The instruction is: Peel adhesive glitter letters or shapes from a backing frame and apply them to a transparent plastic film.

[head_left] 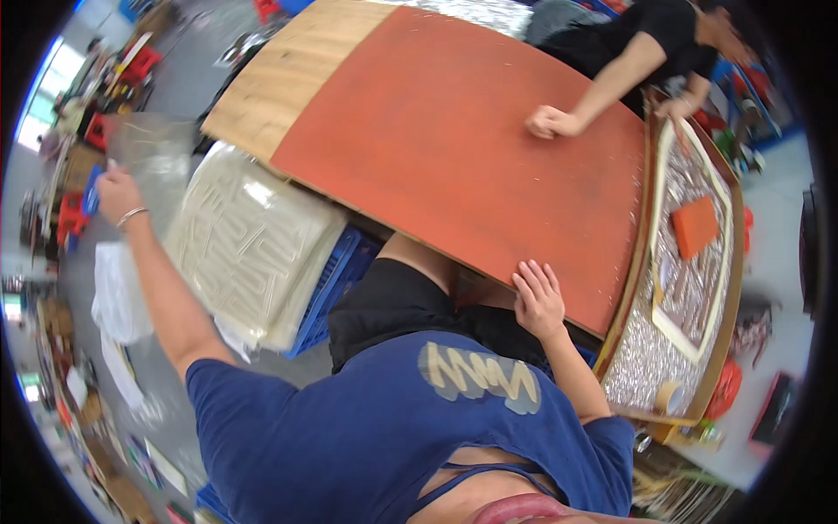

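My left hand (120,196) reaches far out to the left, blurred by motion, with its fingers closed at the edge of a translucent plastic bag (155,150). A small blue thing (92,190) shows just beyond those fingers; whether I touch it is unclear. At the table's near edge, my right hand (539,301) lies flat with the fingers spread on a red-orange mat (454,131). Between my left arm and the table sits a stack of clear plastic packs (253,236) on a blue crate (327,288).
Bare wood board (292,79) shows left of the mat. Across the table a co-worker rests a fist (556,123) on the mat. At right, a silver-lined tray (637,371) holds a cream frame (676,327), an orange block (696,227) and a tape roll (669,397).
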The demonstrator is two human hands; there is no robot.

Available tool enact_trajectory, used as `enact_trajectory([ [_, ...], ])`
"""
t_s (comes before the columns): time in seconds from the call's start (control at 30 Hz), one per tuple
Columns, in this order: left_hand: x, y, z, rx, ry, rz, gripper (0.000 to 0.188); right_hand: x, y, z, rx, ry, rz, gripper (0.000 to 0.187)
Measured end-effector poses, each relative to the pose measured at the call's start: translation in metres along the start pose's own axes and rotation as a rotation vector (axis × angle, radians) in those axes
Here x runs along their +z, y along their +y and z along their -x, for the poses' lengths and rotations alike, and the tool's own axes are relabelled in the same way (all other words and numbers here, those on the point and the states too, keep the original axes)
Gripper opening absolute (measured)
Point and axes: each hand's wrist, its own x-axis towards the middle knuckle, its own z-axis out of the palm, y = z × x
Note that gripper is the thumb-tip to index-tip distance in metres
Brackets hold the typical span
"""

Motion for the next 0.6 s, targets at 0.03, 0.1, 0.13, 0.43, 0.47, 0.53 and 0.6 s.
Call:
enact_trajectory([
  [0.03, -0.023, 0.037, -0.013, 0.105, 0.051, 0.019, 0.035, 0.001, 0.001, -0.001, 0.032, 0.009, 0.022, 0.041],
  [0.1, -0.079, 0.129, -0.009, 0.199, 0.078, 0.13, 0.03, 0.004, 0.002, -0.002, -0.002, 0.015, -0.003, 0.042],
  [0.13, -0.091, 0.163, 0.004, 0.31, 0.097, 0.214, 0.026, 0.005, 0.003, -0.003, -0.003, 0.014, -0.004, 0.042],
  [0.43, -0.152, 0.357, 0.247, 0.705, -0.465, 1.035, 0.01, -0.001, 0.005, 0.003, 0.013, 0.044, 0.025, 0.039],
  [0.47, -0.155, 0.361, 0.279, 0.72, -0.518, 1.056, 0.008, -0.001, 0.004, 0.004, 0.011, 0.041, 0.002, 0.04],
  [0.53, -0.153, 0.365, 0.344, 0.711, -0.487, 1.285, 0.005, 0.001, 0.004, 0.005, 0.007, 0.044, -0.015, 0.041],
  [0.6, -0.152, 0.354, 0.4, 0.752, -0.71, 1.275, 0.006, 0.002, 0.004, 0.006, 0.013, 0.042, -0.021, 0.041],
])
